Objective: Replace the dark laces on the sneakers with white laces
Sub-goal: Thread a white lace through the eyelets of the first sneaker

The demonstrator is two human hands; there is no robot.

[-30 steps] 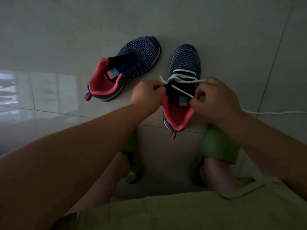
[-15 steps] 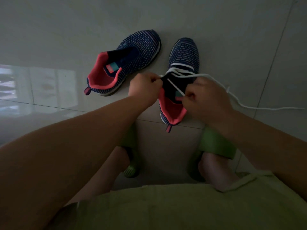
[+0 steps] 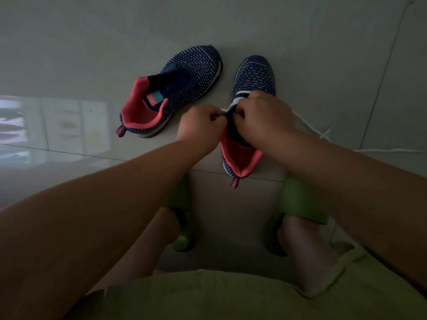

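Observation:
Two navy knit sneakers with pink linings lie on the pale tiled floor. The left sneaker (image 3: 182, 88) has no lace and rests tilted, toe pointing up and right. The right sneaker (image 3: 251, 82) stands in front of me with a white lace (image 3: 240, 93) threaded through its lower eyelets. My left hand (image 3: 199, 128) is closed at the left edge of that sneaker's tongue. My right hand (image 3: 263, 118) covers the tongue, pinching the lace there. The lace's loose end (image 3: 323, 132) trails off to the right over the floor.
My feet in green slippers (image 3: 300, 202) rest on the floor just below the right sneaker. A bright reflection (image 3: 46, 121) lies on the tiles at the left. Tile joints run across the floor.
My right hand moved up and left over the tongue, close to my left hand. The loose lace end has dropped onto the floor at the right. The view shifted slightly.

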